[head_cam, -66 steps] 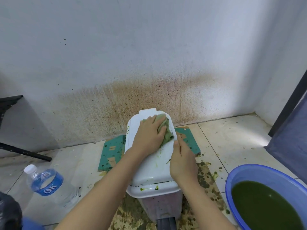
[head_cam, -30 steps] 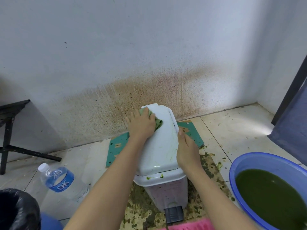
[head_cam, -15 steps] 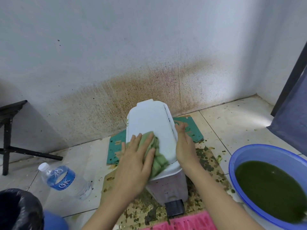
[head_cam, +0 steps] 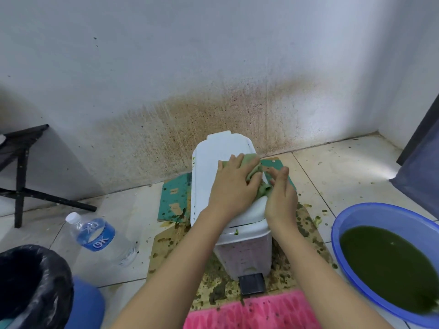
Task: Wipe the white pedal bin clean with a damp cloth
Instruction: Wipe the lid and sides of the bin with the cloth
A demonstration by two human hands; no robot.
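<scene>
On the pedal bin [head_cam: 209,167], straight left fingers [head_cam: 237,162] press the cloth [head_cam: 253,162]; curled right fingers [head_cam: 281,173] touch it.

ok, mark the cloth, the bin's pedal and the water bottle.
cloth [head_cam: 253,162], head view, upper green fold.
pedal [head_cam: 251,284], head view, middle of the dark foot plate.
water bottle [head_cam: 99,236], head view, blue label.

pedal bin [head_cam: 209,167]: white, upright, closed | cloth [head_cam: 251,161]: green, bunched atop it
</scene>
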